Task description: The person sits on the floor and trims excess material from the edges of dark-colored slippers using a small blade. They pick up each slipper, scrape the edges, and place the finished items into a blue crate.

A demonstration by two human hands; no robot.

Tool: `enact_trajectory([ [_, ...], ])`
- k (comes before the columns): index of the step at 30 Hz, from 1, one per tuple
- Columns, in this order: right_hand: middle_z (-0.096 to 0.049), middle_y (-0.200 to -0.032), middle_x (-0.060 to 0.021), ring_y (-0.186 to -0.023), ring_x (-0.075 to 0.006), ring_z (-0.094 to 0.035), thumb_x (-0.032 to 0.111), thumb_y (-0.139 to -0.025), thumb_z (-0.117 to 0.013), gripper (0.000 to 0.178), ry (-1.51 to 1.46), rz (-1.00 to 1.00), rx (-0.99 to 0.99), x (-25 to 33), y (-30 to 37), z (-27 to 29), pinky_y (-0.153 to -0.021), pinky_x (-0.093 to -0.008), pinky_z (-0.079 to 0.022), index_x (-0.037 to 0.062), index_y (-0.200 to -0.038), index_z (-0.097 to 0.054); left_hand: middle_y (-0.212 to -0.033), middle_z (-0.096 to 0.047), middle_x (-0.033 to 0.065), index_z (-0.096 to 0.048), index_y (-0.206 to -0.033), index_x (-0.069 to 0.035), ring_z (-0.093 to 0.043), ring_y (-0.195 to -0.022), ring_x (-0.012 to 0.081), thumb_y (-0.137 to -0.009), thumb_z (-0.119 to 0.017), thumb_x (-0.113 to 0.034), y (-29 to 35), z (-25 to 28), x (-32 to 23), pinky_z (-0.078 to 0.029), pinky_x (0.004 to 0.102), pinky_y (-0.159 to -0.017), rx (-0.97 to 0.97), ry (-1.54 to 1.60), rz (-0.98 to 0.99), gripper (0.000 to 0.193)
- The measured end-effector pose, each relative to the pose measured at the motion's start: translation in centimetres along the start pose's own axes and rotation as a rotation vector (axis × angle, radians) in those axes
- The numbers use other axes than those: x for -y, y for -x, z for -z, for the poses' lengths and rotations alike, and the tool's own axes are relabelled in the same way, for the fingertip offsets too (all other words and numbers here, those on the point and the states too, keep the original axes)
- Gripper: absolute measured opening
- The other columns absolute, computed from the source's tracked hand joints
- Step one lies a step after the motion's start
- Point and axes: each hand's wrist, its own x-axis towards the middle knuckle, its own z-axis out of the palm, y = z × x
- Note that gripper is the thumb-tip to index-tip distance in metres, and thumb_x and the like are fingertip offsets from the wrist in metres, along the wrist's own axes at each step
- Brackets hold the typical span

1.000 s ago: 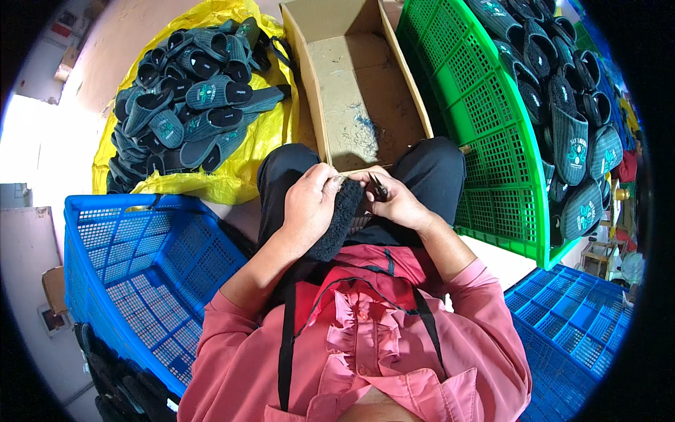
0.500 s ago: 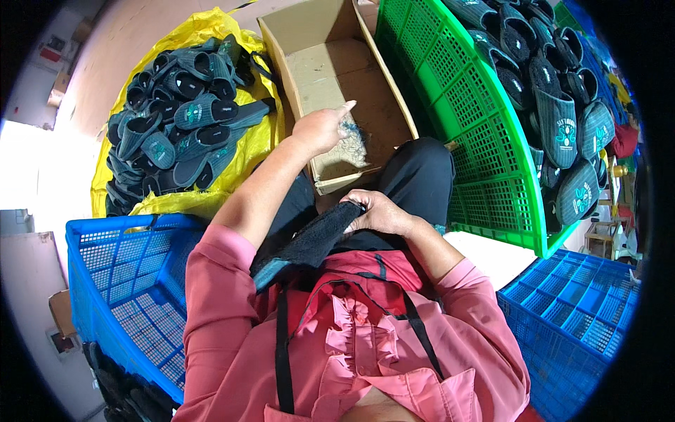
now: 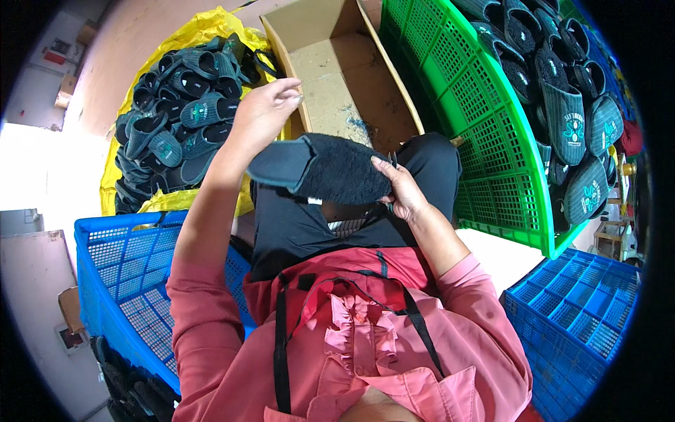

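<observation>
My right hand (image 3: 402, 188) grips a slipper (image 3: 344, 172) by one end above my lap. The slipper lies sideways, its black fuzzy lining facing up, its smooth grey-green part pointing left and a small white tag at its lower edge. Beside my right thumb a thin dark pointed thing (image 3: 393, 160) sticks up, too small to name. My left hand (image 3: 264, 109) is raised beyond the slipper, by the left wall of the cardboard box (image 3: 309, 116). Its fingers are loosely bent and apart from the slipper, with nothing seen in them.
Many grey-green slippers fill a yellow sack (image 3: 235, 24) at the far left. A green crate (image 3: 485, 141) stands tilted on the right, with more slippers beyond it. Blue crates stand at the left (image 3: 133, 267) and lower right (image 3: 569, 302). Thread scraps (image 3: 357, 121) lie in the box.
My left hand has drawn back from inside the box, up and to the left. My right hand has moved the slipper up, away from my body, and turned it level with its lining showing.
</observation>
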Motion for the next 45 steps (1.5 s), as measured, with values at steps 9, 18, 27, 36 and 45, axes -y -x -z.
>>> enact_trajectory([
  [9, -0.065, -0.083, -0.0001, -0.050, -0.0082, -0.052, 0.033, -0.093, -0.067, 0.027, -0.173, -0.160, -0.033, 1.2, 0.8, -1.2, -0.036, -0.0180, -0.034, 0.0091, -0.105, -0.062, -0.083, -0.068, 0.0023, -0.069, -0.105, 0.001, -0.060, -0.071, 0.0064, -0.095, -0.060, -0.010, 4.6, -1.4, 0.3, -0.050, 0.0212, -0.068, -0.072, 0.199, 0.165, 0.017],
  [18, -0.065, -0.099, -0.0037, -0.090, -0.0126, -0.061, 0.023, -0.091, -0.071, 0.029, 0.048, 0.464, -0.086, 2.7, 4.2, -1.5, -0.084, -0.0295, -0.050, 0.0044, -0.109, -0.058, -0.086, -0.071, 0.0070, -0.067, -0.108, 0.002, -0.065, -0.076, 0.0117, -0.096, -0.063, -0.017, 6.5, -6.2, 1.5, -0.053, 0.0262, -0.071, -0.098, 0.092, 0.127, 0.022],
  [27, -0.066, -0.106, -0.0186, -0.102, -0.0247, -0.064, 0.032, -0.083, -0.080, 0.059, 0.935, 0.665, -0.077, 5.8, 7.5, -2.4, -0.091, -0.0368, -0.049, 0.0000, -0.122, -0.050, -0.115, -0.065, 0.0098, -0.055, -0.125, -0.003, -0.065, -0.097, 0.0189, -0.095, -0.065, -0.038, 10.0, -10.4, -1.4, -0.052, 0.0297, -0.080, 0.062, 1.113, 0.606, 0.047],
  [36, -0.067, -0.099, -0.0262, -0.095, -0.0436, -0.066, 0.028, -0.089, -0.069, 0.052, 1.220, 0.659, 0.274, 1.6, 8.2, -10.9, -0.081, -0.0469, -0.054, 0.0062, -0.130, -0.046, -0.113, -0.069, 0.0092, -0.064, -0.117, -0.005, -0.067, -0.101, 0.0217, -0.091, -0.070, -0.036, 14.1, -3.5, 4.4, -0.054, 0.0413, -0.088, 0.220, 1.341, 0.824, 0.041],
  [45, -0.066, -0.104, -0.0286, -0.101, -0.0444, -0.064, 0.029, -0.089, -0.070, 0.051, 1.198, 0.611, 0.255, -2.8, 1.1, -14.0, -0.087, -0.0457, -0.052, -0.0014, -0.124, -0.048, -0.091, -0.070, 0.0113, -0.064, -0.098, 0.001, -0.065, -0.078, 0.0226, -0.083, -0.077, -0.020, 13.0, -3.8, 9.7, -0.051, 0.0374, -0.072, -0.204, 0.733, 0.753, 0.029],
])
